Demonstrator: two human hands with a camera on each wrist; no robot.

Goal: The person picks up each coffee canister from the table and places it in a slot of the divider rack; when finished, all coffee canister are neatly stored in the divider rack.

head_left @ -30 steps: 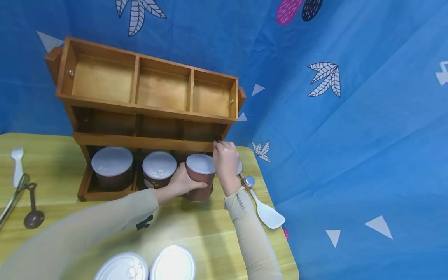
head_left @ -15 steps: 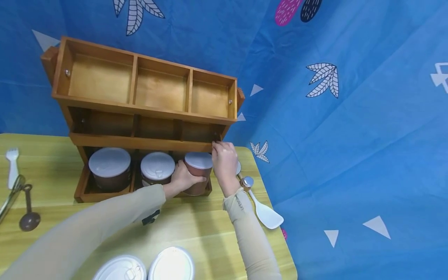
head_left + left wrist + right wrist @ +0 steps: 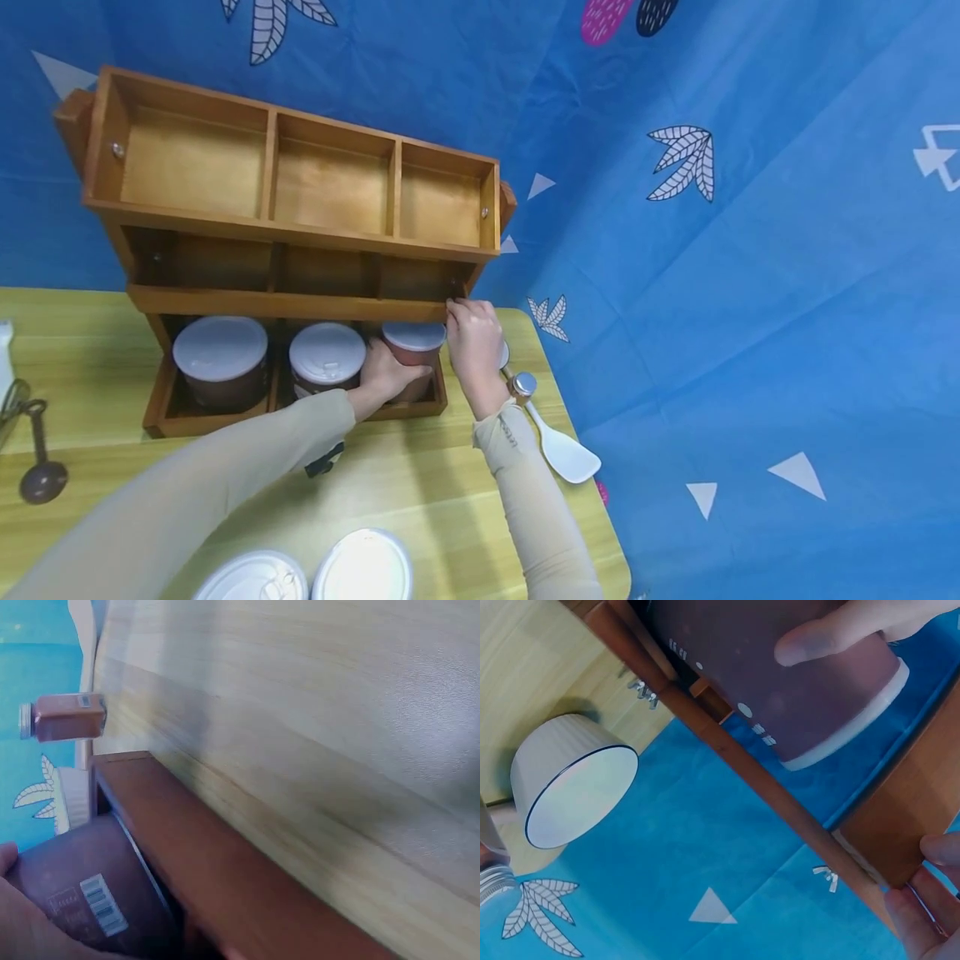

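My left hand [image 3: 386, 372] grips a reddish-brown canister with a white lid [image 3: 414, 336], thumb across its front. The canister sits low in the right compartment of the bottom tier of a wooden three-tier rack [image 3: 285, 302]; its barcode side shows in the left wrist view, just behind the tier's front rail [image 3: 202, 840]. My right hand [image 3: 477, 342] holds the right end of the middle tier's front edge, and in the right wrist view its fingers [image 3: 909, 919] pinch that wooden corner. Two more lidded canisters, the left one [image 3: 221, 350] and the middle one [image 3: 327, 354], fill the neighbouring compartments.
Right of the rack lie a small spice jar [image 3: 523, 383], a white spatula [image 3: 568, 454] and a white ribbed cup [image 3: 577, 780]. Two white-lidded containers, one of them round and bright [image 3: 363, 567], stand at the front. A brown scoop [image 3: 43, 481] lies left, near a whisk.
My left hand has pushed the reddish-brown canister back from over the front rail into the right compartment, its lid now partly under the middle tier. My right hand keeps its hold on the rack.
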